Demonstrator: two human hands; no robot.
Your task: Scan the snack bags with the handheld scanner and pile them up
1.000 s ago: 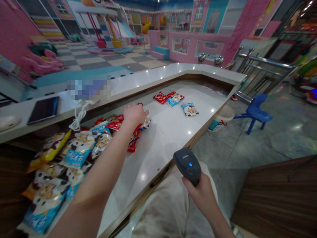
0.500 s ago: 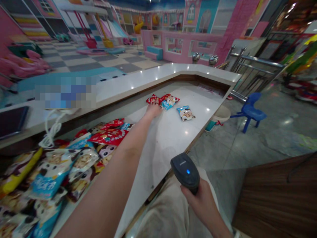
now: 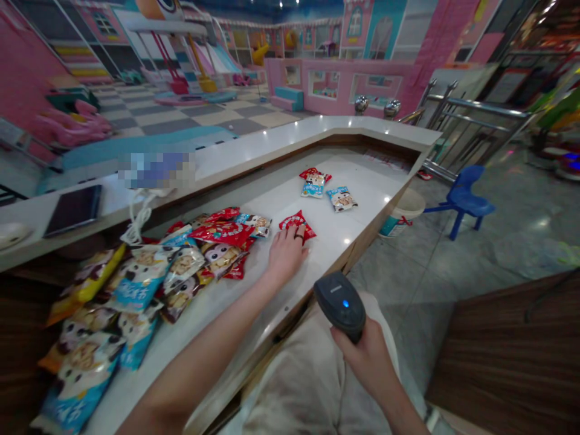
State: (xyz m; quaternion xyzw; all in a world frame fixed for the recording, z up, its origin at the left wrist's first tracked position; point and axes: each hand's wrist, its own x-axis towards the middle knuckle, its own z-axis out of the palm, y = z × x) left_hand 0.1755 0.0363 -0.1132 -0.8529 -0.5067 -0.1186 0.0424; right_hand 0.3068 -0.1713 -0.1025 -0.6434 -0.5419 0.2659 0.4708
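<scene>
My left hand [image 3: 287, 252] reaches over the white counter with its fingers on the near edge of a small red snack packet [image 3: 299, 222]; the fingertips are partly hidden. In my right hand [image 3: 369, 350] is a dark handheld barcode scanner [image 3: 339, 302], a blue light glowing on top. Farther along the counter lie a blue-and-white snack packet [image 3: 342, 199] and another blue one [image 3: 313, 186], which overlaps a red packet [image 3: 322, 175]. To the left of my left forearm is a heap of snack bags [image 3: 145, 281] in blue, red, brown and yellow.
On the raised ledge [image 3: 272, 151] are a dark tablet [image 3: 75, 209] and a white cable [image 3: 138, 220]. Right of the counter stand a bucket [image 3: 405, 211] and a blue child's chair [image 3: 469, 196]. A wooden cabinet [image 3: 512, 350] is at the lower right. Metal railings [image 3: 480, 109] rise behind.
My left hand has come back toward me, and a red packet has slid nearer with it, away from the other packets. My right hand with the scanner stays nearly where it was.
</scene>
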